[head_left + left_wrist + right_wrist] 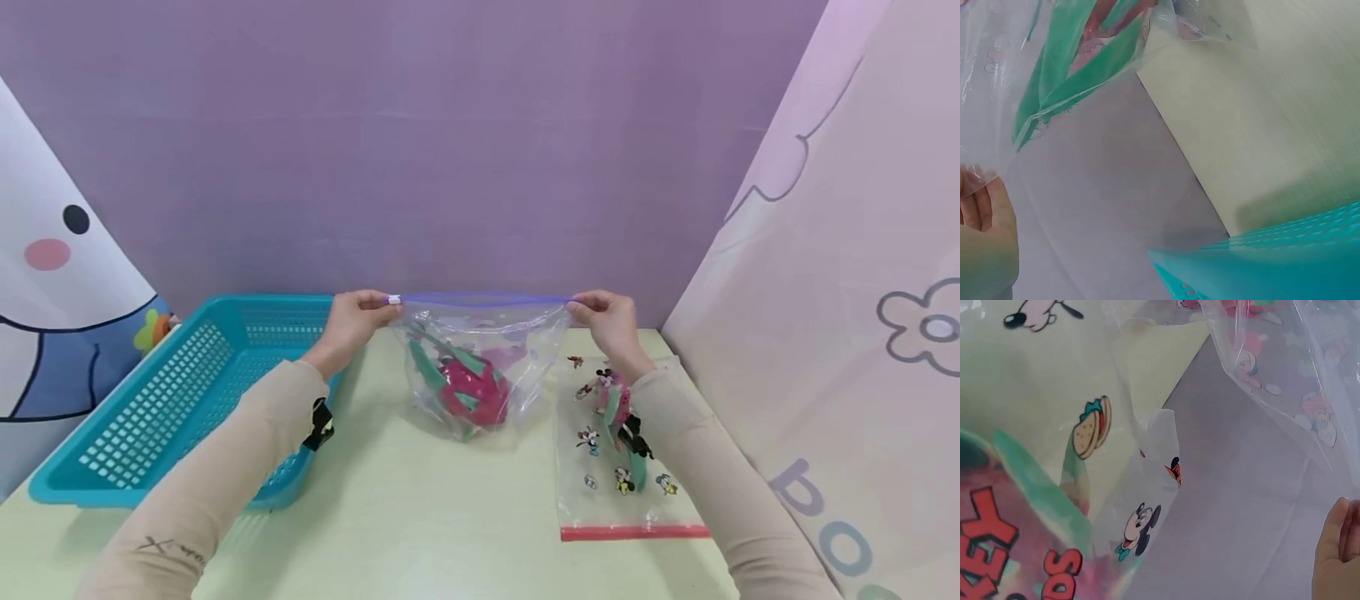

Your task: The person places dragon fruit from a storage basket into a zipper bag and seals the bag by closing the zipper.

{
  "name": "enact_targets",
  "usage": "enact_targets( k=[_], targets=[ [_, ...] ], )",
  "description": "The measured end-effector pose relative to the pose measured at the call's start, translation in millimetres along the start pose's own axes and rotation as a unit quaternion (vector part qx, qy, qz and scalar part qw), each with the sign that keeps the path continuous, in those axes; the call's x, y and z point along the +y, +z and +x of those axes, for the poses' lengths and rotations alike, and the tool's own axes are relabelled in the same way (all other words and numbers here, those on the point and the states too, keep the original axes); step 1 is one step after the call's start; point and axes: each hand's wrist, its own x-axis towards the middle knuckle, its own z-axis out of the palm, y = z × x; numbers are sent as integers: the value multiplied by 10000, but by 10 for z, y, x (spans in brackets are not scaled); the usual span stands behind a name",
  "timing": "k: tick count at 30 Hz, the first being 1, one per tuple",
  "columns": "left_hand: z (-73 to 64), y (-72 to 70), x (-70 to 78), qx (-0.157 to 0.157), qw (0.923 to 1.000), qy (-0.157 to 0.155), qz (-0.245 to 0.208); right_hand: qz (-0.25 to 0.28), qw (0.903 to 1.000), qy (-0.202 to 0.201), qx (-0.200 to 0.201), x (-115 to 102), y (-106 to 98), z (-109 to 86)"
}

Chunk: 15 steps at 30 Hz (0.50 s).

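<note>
A clear zip bag [536, 367] with a blue-purple zip strip hangs upright over the table between both hands. Inside it lies a magenta thing with green leaf-like strips [476, 392], resembling a dragon fruit. My left hand [356, 323] pinches the bag's upper left corner, right by a white slider [393, 299]. The upper right corner is pinched by my right hand [609, 323]. Beneath my right forearm, a second clear bag [581, 504] with cartoon prints and a red zip lies flat, holding another pink and green thing [613, 400], partly hidden by the wrist.
A turquoise perforated basket [153, 433] stands at the left of the pale table [420, 517], beside my left forearm. A purple backdrop [480, 150] rises behind the table, with printed panels on both sides. A small orange-green item [155, 329] shows behind the basket.
</note>
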Motion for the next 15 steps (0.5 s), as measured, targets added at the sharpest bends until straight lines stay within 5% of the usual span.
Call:
enact_targets(
  k=[8,15],
  targets=[
    [-38,5,48,-253,9995,65,153,-380,9980,-287,-426,-117,-127,53],
    [-70,42,20,-320,9994,22,118,-969,9801,-1716,216,-475,88,-71]
  ],
)
